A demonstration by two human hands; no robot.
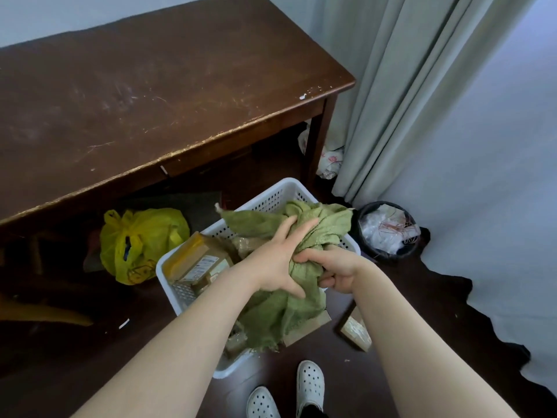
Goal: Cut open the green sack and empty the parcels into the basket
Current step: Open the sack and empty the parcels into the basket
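The green sack (271, 315) hangs crumpled and limp over the white perforated basket (171, 279) on the floor. My left hand (280, 257) lies on the bunched cloth with its fingers spread and pressing into it. My right hand (334, 267) grips a fold of the sack from the right side. Brown cardboard parcels (199, 260) lie in the basket's left part, one with a white label. Another parcel (355, 330) lies on the floor just right of the basket.
A dark wooden table (150, 95) stands behind the basket. A yellow plastic bag (138, 242) sits under it to the left. A black bin (388, 230) with rubbish stands at the right by the grey curtain (407, 86). My white shoes (310, 384) are below.
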